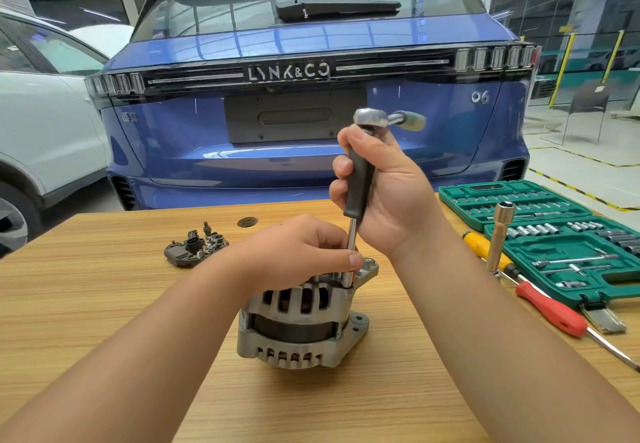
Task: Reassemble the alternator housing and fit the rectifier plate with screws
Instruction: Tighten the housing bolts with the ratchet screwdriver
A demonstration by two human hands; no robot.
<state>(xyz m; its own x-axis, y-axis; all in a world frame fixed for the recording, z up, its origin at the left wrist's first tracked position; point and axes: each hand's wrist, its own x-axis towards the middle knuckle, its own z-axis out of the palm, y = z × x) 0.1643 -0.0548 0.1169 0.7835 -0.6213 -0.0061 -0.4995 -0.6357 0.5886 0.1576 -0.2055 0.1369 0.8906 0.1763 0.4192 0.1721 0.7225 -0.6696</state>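
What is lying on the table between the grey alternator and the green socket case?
In the head view, two screwdrivers lie there, one with a red handle and one with a yellow handle, between the grey metal alternator and the green plastic socket case.

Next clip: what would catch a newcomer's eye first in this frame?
Centre foreground, the alternator stands on the wooden table, the right hand gripping a black-handled driver set upright on it while the left hand steadies the shaft. Behind looms a blue car; a green socket set lies at right.
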